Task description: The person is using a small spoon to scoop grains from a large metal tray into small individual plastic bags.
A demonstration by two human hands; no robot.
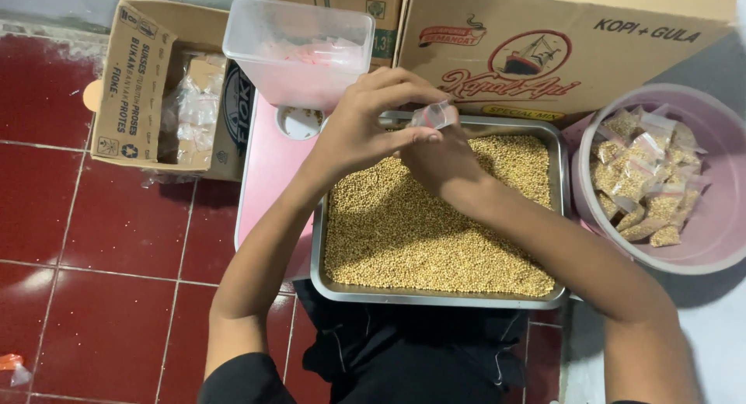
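- I see both hands meeting over the far end of a metal tray [326, 283], which is filled with small yellow-brown grains [420, 233].
- The left hand [365, 128] is above the right one; its fingers are curled and its fingertips pinch a small clear plastic bag [434, 115].
- The right hand [439, 159] is partly hidden under the left hand. Its fingers also reach up to the small clear plastic bag, so both hands hold it together.
- The bag is lifted above the grains, near the far rim of the tray. I cannot tell if there is something inside it.
- The tray lies on a low pink table [268, 171], and its near edge is just above the lap of the person, who wears dark clothes.
- To the right of the tray stands a pink round basin [719, 241], with many small filled packets [645, 175] of the same grains in it.
- Behind the hands there is a clear plastic container [299, 50] with something pale and pinkish inside.
- A big cardboard box [559, 39] stands behind the tray, and an open smaller cardboard box [136, 85] with plastic wrappings is at the left, on the red tiled floor [101, 241].
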